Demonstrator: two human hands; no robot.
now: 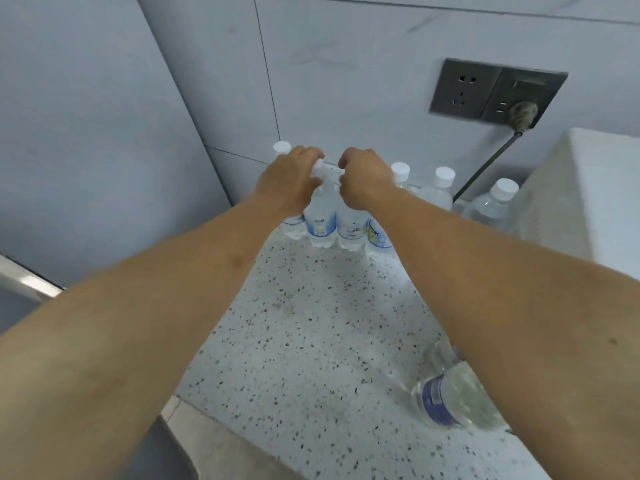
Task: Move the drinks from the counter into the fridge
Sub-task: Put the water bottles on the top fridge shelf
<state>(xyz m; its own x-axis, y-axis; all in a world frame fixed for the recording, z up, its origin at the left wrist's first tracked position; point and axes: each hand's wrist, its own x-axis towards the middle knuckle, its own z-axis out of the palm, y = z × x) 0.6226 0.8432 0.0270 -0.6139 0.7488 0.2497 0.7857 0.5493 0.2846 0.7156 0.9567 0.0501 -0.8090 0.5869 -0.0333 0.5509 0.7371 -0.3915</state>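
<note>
Several clear water bottles with white caps stand in a row at the back of the speckled counter (311,323), against the tiled wall. My left hand (291,178) grips the neck of one bottle (320,220) near its cap. Beside it, my right hand (363,178) grips the top of the neighbouring bottle (351,226); its cap is hidden by my fingers. More bottles (440,188) stand to the right of my hands. One bottle with a dark blue label (450,396) lies on its side near the counter's front right.
A white appliance (581,195) stands at the right end of the counter. A grey double wall socket (485,91) holds a plug whose cord runs down behind the bottles. A grey panel (86,133) rises on the left, with a metal edge (27,275) below it.
</note>
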